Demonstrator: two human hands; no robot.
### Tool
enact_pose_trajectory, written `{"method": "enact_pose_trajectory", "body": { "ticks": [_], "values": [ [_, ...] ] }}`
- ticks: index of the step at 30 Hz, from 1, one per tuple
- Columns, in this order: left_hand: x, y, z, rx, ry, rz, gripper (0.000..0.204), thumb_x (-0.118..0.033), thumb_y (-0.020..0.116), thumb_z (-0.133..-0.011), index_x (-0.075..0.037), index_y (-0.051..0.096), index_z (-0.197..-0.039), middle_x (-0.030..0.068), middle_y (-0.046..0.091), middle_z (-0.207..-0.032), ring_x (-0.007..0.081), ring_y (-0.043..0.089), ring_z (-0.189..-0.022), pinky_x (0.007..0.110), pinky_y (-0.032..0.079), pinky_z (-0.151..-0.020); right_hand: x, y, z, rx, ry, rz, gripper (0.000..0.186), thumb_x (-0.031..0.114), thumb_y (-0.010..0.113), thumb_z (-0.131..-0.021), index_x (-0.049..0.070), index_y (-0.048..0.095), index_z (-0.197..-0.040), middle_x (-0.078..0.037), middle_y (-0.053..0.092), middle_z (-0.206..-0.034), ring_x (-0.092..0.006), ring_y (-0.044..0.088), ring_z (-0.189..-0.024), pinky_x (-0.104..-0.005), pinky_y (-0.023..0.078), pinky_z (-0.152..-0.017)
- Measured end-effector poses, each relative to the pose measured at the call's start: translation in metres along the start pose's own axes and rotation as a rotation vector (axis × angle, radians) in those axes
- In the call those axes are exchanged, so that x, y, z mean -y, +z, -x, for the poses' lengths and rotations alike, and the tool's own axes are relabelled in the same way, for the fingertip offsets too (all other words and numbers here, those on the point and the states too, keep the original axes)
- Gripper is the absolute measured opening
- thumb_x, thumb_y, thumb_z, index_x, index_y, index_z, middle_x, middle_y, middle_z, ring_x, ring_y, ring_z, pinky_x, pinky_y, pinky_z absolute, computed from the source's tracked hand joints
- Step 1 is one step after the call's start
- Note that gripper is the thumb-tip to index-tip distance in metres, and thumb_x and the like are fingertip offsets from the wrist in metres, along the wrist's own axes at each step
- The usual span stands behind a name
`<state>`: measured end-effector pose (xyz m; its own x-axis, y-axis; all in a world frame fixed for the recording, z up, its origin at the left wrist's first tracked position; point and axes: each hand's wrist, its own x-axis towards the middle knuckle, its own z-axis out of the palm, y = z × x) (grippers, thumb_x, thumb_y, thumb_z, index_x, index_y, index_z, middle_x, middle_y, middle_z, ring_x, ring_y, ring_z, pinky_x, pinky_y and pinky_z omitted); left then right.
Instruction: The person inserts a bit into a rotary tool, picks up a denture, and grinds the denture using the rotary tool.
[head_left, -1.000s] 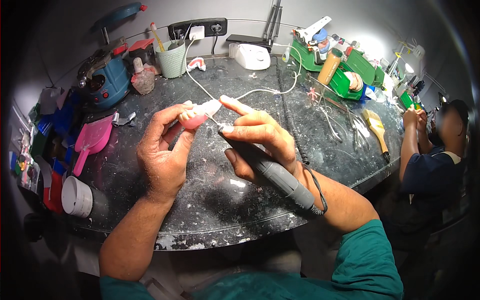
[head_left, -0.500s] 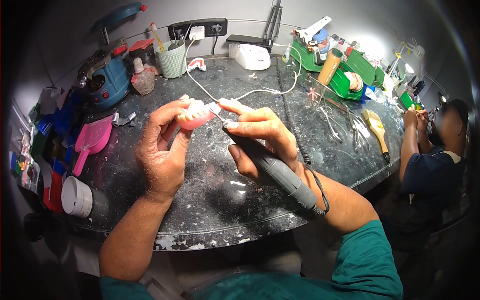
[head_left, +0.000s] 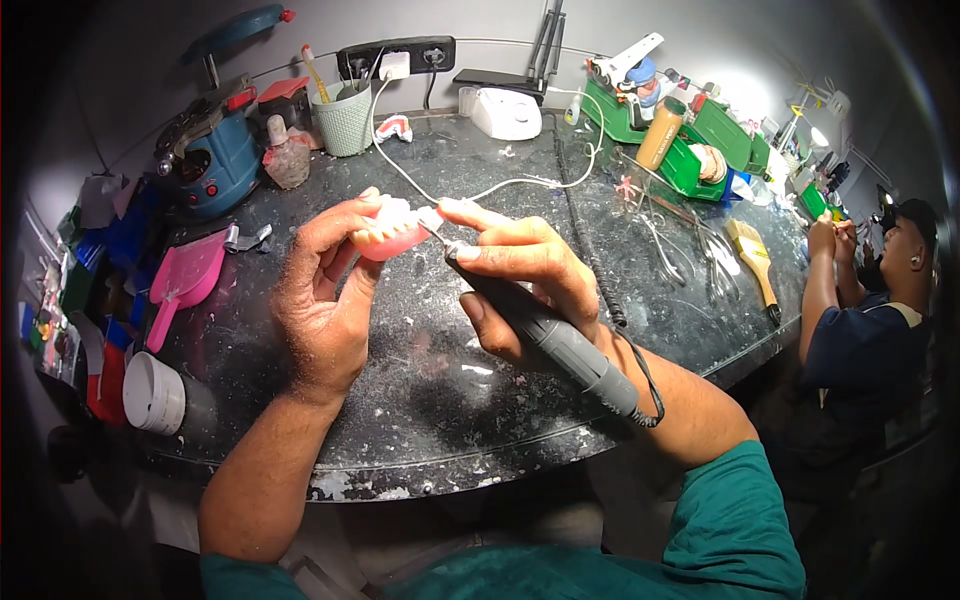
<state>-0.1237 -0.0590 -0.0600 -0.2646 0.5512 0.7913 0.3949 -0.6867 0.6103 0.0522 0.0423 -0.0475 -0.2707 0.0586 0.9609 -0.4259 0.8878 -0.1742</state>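
My left hand (head_left: 325, 300) holds a pink denture with white teeth (head_left: 393, 232) above the dark speckled worktop (head_left: 430, 420). My right hand (head_left: 520, 275) grips a grey rotary handpiece (head_left: 560, 345) like a pen. Its thin bur tip touches the right end of the denture. A black coiled cord (head_left: 590, 250) runs from the rear of the handpiece across the bench toward the back.
At the back stand a mint cup of tools (head_left: 345, 115), a blue machine (head_left: 205, 160), a white control box (head_left: 505, 112) and green trays (head_left: 690, 150). A pink dustpan (head_left: 180, 285) lies left, a brush (head_left: 750, 260) right. Another person (head_left: 870, 330) works at the far right.
Both hands have shifted slightly; the denture is turned in my left hand and the bur tip stays against it.
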Motion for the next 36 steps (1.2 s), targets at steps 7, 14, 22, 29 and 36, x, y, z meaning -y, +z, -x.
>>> {"method": "enact_pose_trajectory", "body": {
  "ticks": [7,14,22,29,36],
  "values": [
    [-0.0002,0.0001,-0.0006,0.004,0.000,-0.018,0.028,0.011,0.061,-0.093,-0.002,0.056,-0.117,0.0167,0.060,-0.131,0.0273,0.057,-0.128,0.038,0.046,-0.110,-0.0005,-0.0018,0.0008,0.016,0.002,-0.067,0.042,-0.008,0.078,-0.071,0.002,0.066,-0.110,-0.013,0.066,-0.097,-0.0358,0.070,-0.110,-0.0396,0.059,-0.087],
    [-0.0009,0.0002,-0.0016,-0.008,0.006,0.004,0.025,0.009,0.063,-0.093,-0.001,0.059,-0.115,0.0159,0.062,-0.128,0.0277,0.058,-0.128,0.039,0.048,-0.110,0.0015,-0.0027,0.0003,0.014,0.038,-0.069,0.038,-0.009,0.076,-0.072,0.002,0.066,-0.108,-0.013,0.065,-0.099,-0.0358,0.070,-0.110,-0.0413,0.058,-0.088],
    [-0.0007,0.0013,-0.0002,0.000,-0.033,0.032,0.026,0.009,0.062,-0.094,-0.001,0.054,-0.117,0.0172,0.060,-0.129,0.0282,0.057,-0.128,0.040,0.045,-0.111,-0.0010,-0.0009,0.0024,-0.048,0.024,-0.074,0.042,-0.010,0.074,-0.072,0.002,0.065,-0.111,-0.014,0.065,-0.098,-0.0366,0.069,-0.111,-0.0403,0.058,-0.087],
    [-0.0009,0.0009,0.0007,-0.003,-0.028,0.039,0.026,0.008,0.062,-0.094,0.000,0.054,-0.117,0.0167,0.060,-0.129,0.0280,0.057,-0.128,0.039,0.045,-0.111,0.0008,-0.0021,-0.0007,0.000,0.005,-0.022,0.043,-0.009,0.076,-0.071,0.002,0.065,-0.111,-0.013,0.065,-0.097,-0.0369,0.069,-0.111,-0.0406,0.058,-0.089],
    [-0.0004,0.0002,0.0019,-0.004,-0.029,0.019,0.028,0.008,0.063,-0.094,-0.001,0.055,-0.120,0.0165,0.060,-0.130,0.0274,0.058,-0.127,0.038,0.046,-0.110,-0.0020,-0.0006,0.0005,-0.028,0.007,-0.044,0.040,-0.009,0.075,-0.071,0.002,0.066,-0.109,-0.014,0.066,-0.097,-0.0359,0.070,-0.109,-0.0426,0.058,-0.093]
  ]
}}
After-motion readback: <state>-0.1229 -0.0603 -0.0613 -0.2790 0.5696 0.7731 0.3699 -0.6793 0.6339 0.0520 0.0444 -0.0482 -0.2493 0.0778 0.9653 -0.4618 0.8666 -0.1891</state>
